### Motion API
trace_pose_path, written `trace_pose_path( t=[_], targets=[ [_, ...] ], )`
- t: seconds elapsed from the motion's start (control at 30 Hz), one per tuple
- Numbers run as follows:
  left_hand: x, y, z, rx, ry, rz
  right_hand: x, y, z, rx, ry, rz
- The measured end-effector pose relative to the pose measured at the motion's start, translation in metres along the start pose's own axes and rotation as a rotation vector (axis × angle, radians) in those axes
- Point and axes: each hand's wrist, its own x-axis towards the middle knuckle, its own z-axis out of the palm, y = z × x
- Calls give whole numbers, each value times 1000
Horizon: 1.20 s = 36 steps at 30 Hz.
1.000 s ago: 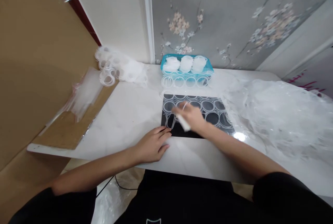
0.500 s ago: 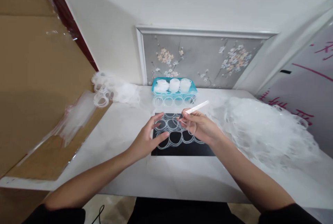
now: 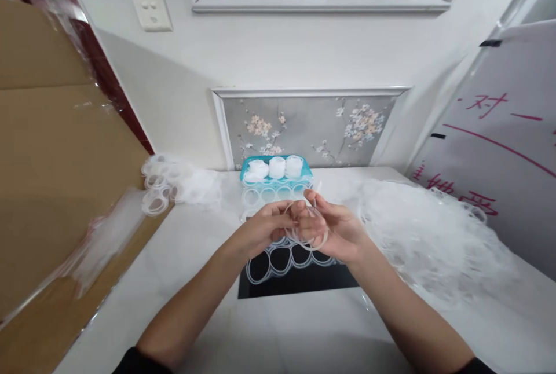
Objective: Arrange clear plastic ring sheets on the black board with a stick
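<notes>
My left hand (image 3: 264, 228) and my right hand (image 3: 330, 228) meet above the black mat (image 3: 299, 286) and together pinch a clear plastic ring (image 3: 311, 234), lifted off the table. The right hand also keeps a thin white tool (image 3: 318, 190) whose tip sticks up behind the fingers. On the mat lies a sheet of joined clear rings (image 3: 278, 263), partly hidden by my hands.
A blue tray (image 3: 304, 178) with stacks of white rings stands at the back, a row of rings in front of it. A big heap of clear plastic scrap (image 3: 425, 241) fills the right side. Loose rings (image 3: 169, 186) and a bag on cardboard (image 3: 56, 293) lie left.
My view has tilted upward. My left hand left the mat and rose to join the right hand, which lifted a ring off the sheet; the white tool now points up behind the fingers.
</notes>
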Motion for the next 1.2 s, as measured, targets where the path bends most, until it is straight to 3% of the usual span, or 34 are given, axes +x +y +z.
trace_pose_path(
  t=[0.17,0.37,0.5,0.6,0.77,0.87,0.97,1.03,1.1,1.17,1.2],
  targets=[
    [1,-12,8,45,-3,7,-2,-2,-3,-122,-94,-56],
    [-1,-8,5,-79,113,94,0,-6,-6,-279,-1,-92],
    [-11,4,9,-6,235,220,0,-8,-8,-349,17,-162],
    [-18,6,16,10,281,231,-3,-8,-6,-422,71,-180],
    [-23,1,27,-235,267,304,-4,-2,3,-160,73,-113],
    [-28,0,22,-235,260,336,3,7,1,24,45,-29],
    [-24,6,-7,-95,300,396,8,20,-12,33,35,46],
    [-10,14,-40,74,366,466,7,31,-28,-55,30,104],
    [16,25,-81,362,509,482,2,43,-48,-204,41,186],
    [50,34,-123,814,654,304,-4,56,-67,-350,73,241],
    [68,37,-142,893,666,243,-7,62,-75,-399,95,246]
  ],
)
